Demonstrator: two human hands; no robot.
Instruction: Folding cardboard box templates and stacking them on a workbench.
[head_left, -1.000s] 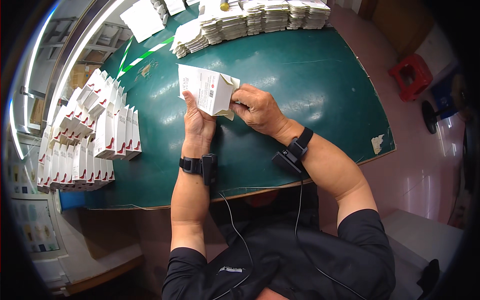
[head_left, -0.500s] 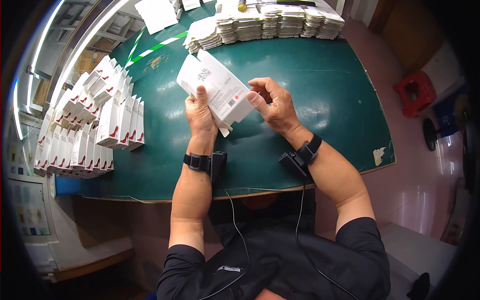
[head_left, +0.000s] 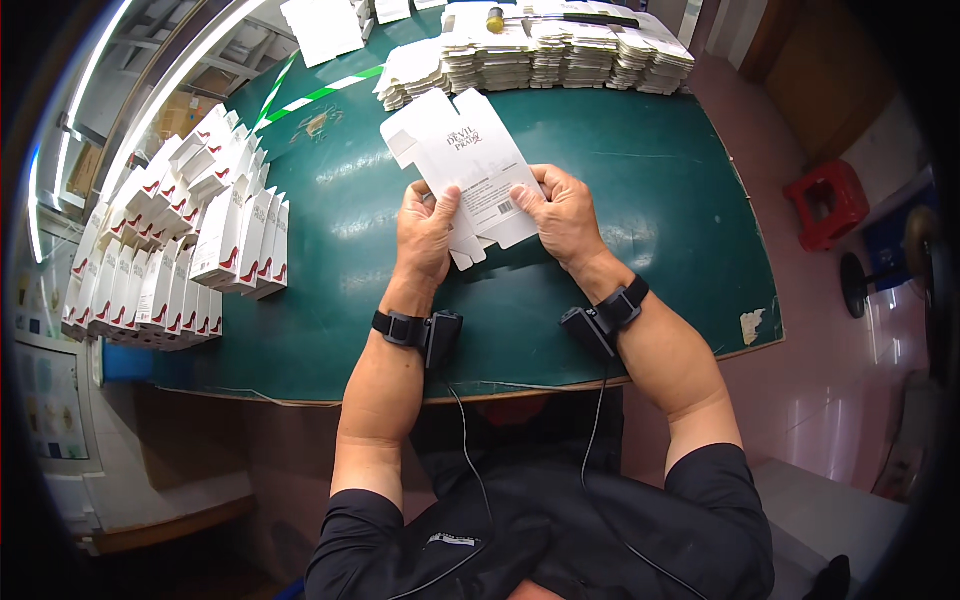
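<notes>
A flat white carton blank (head_left: 462, 160) with grey print lies tilted between both hands over the green table (head_left: 640, 200). My left hand (head_left: 425, 232) grips its lower left edge, thumb on top. On the lower right edge sits my right hand (head_left: 562, 212), fingers curled under the card. Both wrists wear black bands with small devices and cables.
Stacks of flat white blanks (head_left: 545, 55) line the table's far edge. Rows of folded white boxes with red marks (head_left: 190, 250) stand at the left. A red stool (head_left: 828, 200) stands on the floor to the right. Loose white sheets (head_left: 322, 25) lie at the far left.
The carton has gone from a partly folded box shape to a flat blank spread wider between my hands, now held lower and nearer to me.
</notes>
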